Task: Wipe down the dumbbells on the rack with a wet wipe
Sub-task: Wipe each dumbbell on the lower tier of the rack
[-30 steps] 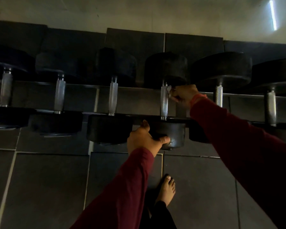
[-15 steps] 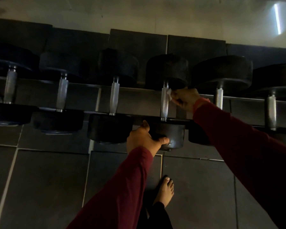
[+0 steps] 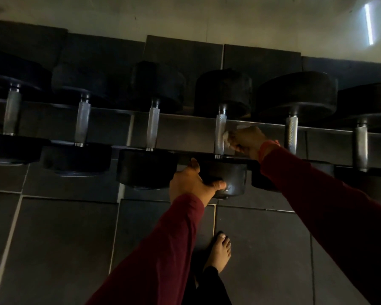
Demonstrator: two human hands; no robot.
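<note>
The wet wipe (image 3: 227, 137) lies between the right hand (image 3: 248, 140) fingers and the dumbbell handle (image 3: 220, 134) just left of them. The left hand (image 3: 190, 183) grips that dumbbell's near head (image 3: 231, 179), thumb across its face. Neighbouring dumbbells (image 3: 152, 128) lie either side on the rack (image 3: 262, 124).

I stand in a gym, at the weights area. In front of me a long dumbbell rack (image 3: 262, 123) carries a row of black round-headed dumbbells (image 3: 152, 128) with knurled steel handles, set side by side across two rails. The floor (image 3: 59, 238) is covered in dark square rubber tiles with pale seams, and my bare foot (image 3: 220, 252) is on it. The light is dim; a pale wall (image 3: 185, 16) rises behind the rack.
</note>
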